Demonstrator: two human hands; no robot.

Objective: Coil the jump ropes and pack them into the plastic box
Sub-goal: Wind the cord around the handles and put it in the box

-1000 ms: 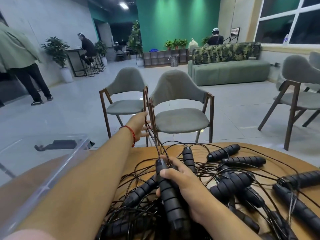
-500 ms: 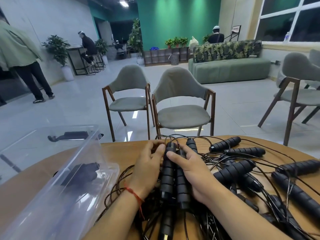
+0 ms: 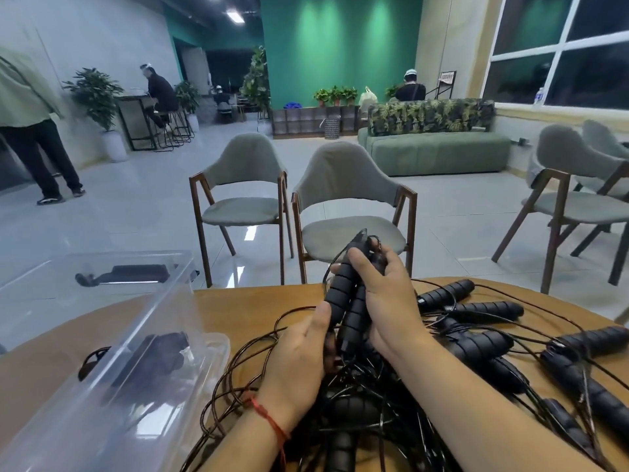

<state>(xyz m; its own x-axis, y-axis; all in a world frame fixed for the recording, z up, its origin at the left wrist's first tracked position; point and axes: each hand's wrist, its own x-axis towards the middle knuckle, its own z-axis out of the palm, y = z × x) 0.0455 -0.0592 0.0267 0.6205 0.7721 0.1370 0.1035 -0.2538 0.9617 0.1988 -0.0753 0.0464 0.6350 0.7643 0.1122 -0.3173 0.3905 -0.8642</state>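
Note:
Two black ribbed jump rope handles stand tilted upright above the round wooden table, side by side. My right hand grips them from the right, fingers curled round their upper halves. My left hand holds their lower ends and the thin cord there. A tangle of black cords and several more handles lies under and to the right of my hands. The clear plastic box stands at the left, a dark coiled rope inside it.
The box's clear lid stands open behind it at the table's left edge. Two grey chairs face the table's far side, another chair stands at the right. A person walks at the far left.
Both hands have lifted the pair of handles off the table and tilted them upright. The left hand has slid down from their tops to their lower ends.

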